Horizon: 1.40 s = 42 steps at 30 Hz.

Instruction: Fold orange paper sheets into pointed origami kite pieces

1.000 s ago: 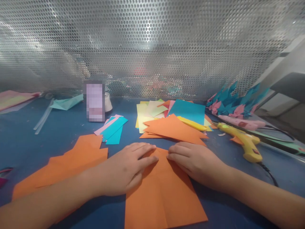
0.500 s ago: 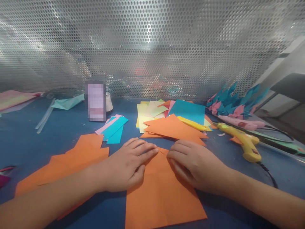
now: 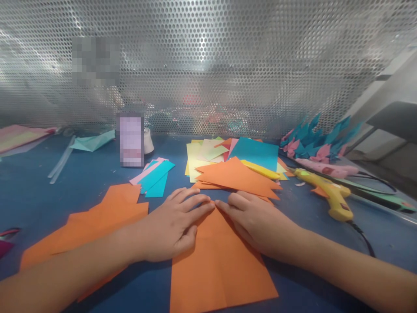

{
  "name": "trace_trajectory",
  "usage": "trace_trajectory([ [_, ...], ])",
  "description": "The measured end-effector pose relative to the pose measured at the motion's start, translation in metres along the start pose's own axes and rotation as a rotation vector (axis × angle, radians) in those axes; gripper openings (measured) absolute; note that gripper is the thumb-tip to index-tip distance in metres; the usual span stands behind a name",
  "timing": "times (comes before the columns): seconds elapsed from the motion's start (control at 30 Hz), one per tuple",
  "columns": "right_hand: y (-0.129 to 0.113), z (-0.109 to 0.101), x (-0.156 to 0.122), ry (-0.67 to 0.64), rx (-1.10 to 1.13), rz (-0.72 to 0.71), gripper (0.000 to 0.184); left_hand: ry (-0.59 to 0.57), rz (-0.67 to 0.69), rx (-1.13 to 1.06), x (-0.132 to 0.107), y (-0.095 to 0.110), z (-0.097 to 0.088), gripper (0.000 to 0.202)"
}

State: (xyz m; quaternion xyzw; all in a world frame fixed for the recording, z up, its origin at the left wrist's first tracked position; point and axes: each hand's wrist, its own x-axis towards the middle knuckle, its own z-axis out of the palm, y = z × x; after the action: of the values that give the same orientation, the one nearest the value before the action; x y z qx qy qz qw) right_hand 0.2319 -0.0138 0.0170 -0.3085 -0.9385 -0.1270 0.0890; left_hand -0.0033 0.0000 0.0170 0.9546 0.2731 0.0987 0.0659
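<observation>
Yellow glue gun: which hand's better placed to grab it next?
Right, most likely. The right hand rests on the right side of the orange paper, nearer the yellow glue gun. The left hand rests on the paper's left side and would probably have to reach past the right.

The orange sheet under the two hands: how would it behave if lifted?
The orange sheet is probably light, as it looks like thin paper. Its straight edges and flat lie suggest slight stiffness. It may bend first along the faint crease running down its middle.
</observation>
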Motion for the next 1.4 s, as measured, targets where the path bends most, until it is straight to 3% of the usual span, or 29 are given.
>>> trace_trajectory([
  [0.27, 0.000, 0.003, -0.001, 0.009, -0.006, 0.000, 0.032, -0.014, -0.047, 0.013, -0.001, 0.001, 0.002, 0.063],
  [0.53, 0.001, 0.006, -0.003, 0.070, 0.191, 0.125, 0.029, -0.031, -0.056, 0.020, 0.000, 0.001, 0.001, 0.062],
  [0.9, 0.003, 0.003, -0.008, 0.033, 0.290, 0.151, 0.026, -0.006, -0.048, 0.008, 0.000, 0.001, 0.001, 0.061],
  [1.23, 0.004, 0.000, -0.005, 0.058, 0.093, -0.007, 0.032, -0.035, -0.050, 0.045, -0.001, 0.001, 0.002, 0.060],
  [1.4, 0.003, -0.005, -0.005, 0.013, 0.089, 0.007, 0.033, 0.006, -0.042, 0.028, -0.001, 0.000, 0.003, 0.061],
])
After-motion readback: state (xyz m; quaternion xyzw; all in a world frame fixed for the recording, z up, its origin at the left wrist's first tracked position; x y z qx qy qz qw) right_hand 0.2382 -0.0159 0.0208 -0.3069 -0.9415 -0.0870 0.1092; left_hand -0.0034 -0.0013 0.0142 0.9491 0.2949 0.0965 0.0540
